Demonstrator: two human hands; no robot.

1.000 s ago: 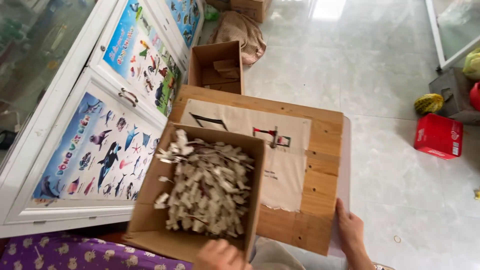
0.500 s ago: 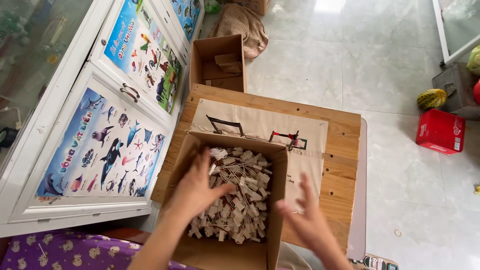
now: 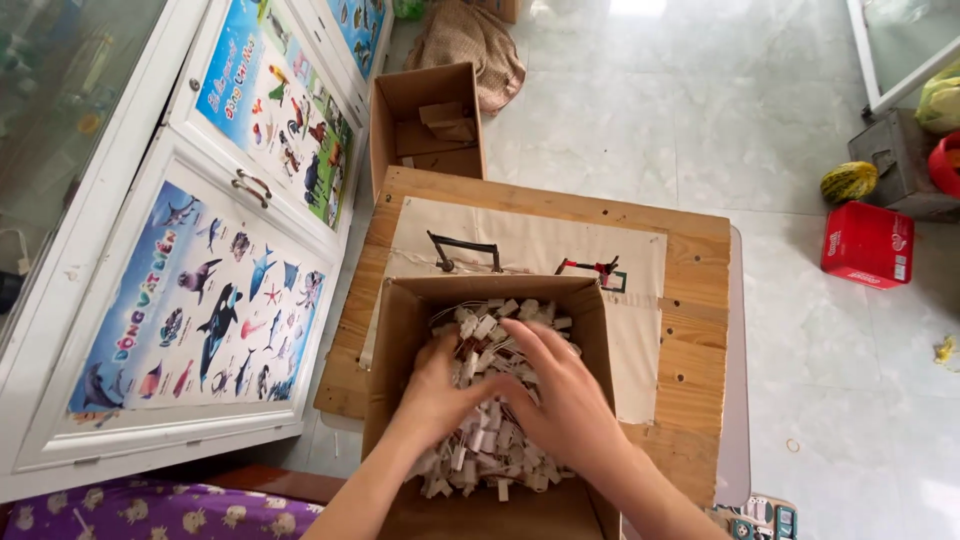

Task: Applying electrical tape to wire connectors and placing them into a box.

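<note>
An open cardboard box (image 3: 398, 340) rests on the near end of a low wooden table (image 3: 692, 350). It is filled with several small white tag-like pieces with thin wires (image 3: 490, 325). Both hands are down inside it. My left hand (image 3: 435, 390) is dug into the pile, fingers curled among the pieces. My right hand (image 3: 560, 390) lies flat on top of the pile, fingers spread and pointing left.
A beige sheet (image 3: 560, 250) covers the table, with a black wire handle (image 3: 463, 250) and a small red clip (image 3: 598, 270) on it. Another open cardboard box (image 3: 425, 120) stands beyond the table. White cabinets with animal posters (image 3: 200, 310) line the left. A red crate (image 3: 866, 245) sits at right.
The box has been set down closer to me on the table. Both hands have gone from its outer edges into the pile of white pieces.
</note>
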